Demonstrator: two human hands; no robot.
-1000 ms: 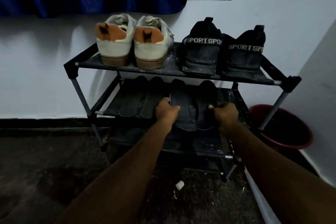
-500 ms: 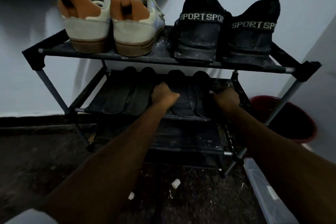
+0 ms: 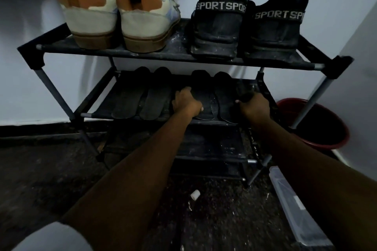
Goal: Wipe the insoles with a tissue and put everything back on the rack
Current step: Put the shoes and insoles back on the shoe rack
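A black three-tier shoe rack stands against a white wall. Its middle shelf holds several dark insoles: one pair on the left and one pair on the right. My left hand lies curled on the left edge of the right pair's left insole. My right hand is at the right edge of that pair, fingers curled around something dark that I cannot make out. On the top shelf sit cream sneakers and black SPORT shoes.
A red bucket stands right of the rack by the wall. A clear plastic box lies on the dark floor at the lower right. A small white piece lies in front of the rack. The lowest shelf is dusty.
The right pair of insoles has slid further back onto the middle shelf under both hands. My view has moved closer to the rack.
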